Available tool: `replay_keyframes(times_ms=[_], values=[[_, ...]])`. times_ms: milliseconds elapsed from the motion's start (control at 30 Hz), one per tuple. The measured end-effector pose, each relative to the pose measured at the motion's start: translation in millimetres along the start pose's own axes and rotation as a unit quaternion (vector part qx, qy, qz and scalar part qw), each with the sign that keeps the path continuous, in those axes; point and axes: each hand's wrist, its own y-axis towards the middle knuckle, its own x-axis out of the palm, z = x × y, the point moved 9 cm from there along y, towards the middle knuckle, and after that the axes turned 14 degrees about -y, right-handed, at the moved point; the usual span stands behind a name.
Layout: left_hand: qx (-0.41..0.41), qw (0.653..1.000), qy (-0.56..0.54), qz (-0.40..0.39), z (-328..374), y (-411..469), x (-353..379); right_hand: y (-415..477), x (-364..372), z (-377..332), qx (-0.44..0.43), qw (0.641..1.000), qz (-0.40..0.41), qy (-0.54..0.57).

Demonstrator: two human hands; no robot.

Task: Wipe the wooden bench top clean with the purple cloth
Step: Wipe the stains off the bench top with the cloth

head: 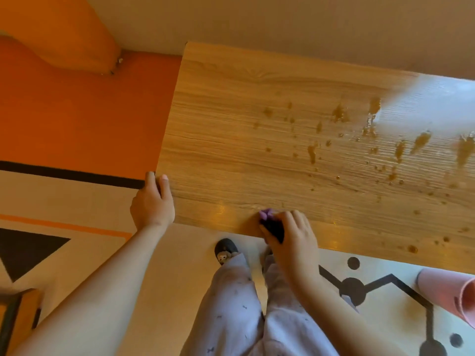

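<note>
The wooden bench top (pixel 244 140) fills the upper middle and right of the head view. Brown splatter stains (pixel 341 140) spread over its right half. My right hand (pixel 293 237) grips a bunched purple cloth (pixel 270 222) at the bench's near edge; only a small part of the cloth shows between my fingers. My left hand (pixel 153 201) rests on the bench's near left corner, fingers lying over the edge.
Orange and cream patterned floor (pixel 77 119) lies left of the bench, with black lines and shapes. A pink rolled mat (pixel 452 294) lies at the lower right. My legs in lilac trousers (pixel 231 304) and a dark slipper (pixel 226 249) stand against the near edge. A wall runs behind the bench.
</note>
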Motion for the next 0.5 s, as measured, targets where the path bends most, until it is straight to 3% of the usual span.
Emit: replay_keyframes(times_ms=[100,200,367,500], values=[[0.005,1.000,0.006,-0.002,-1,0,1,11,20,-60,-0.068,0.998,0.003,0.004],[0.000,0.999,0.043,0.001,-2,-1,0,18,23,-71,-0.072,0.997,0.002,0.005],[0.018,0.998,0.059,-0.029,5,3,4,12,-14,18,0.053,0.998,0.038,0.007],[0.154,0.983,0.087,-0.054,38,9,5,2,-40,93,0.175,0.983,0.060,-0.008]])
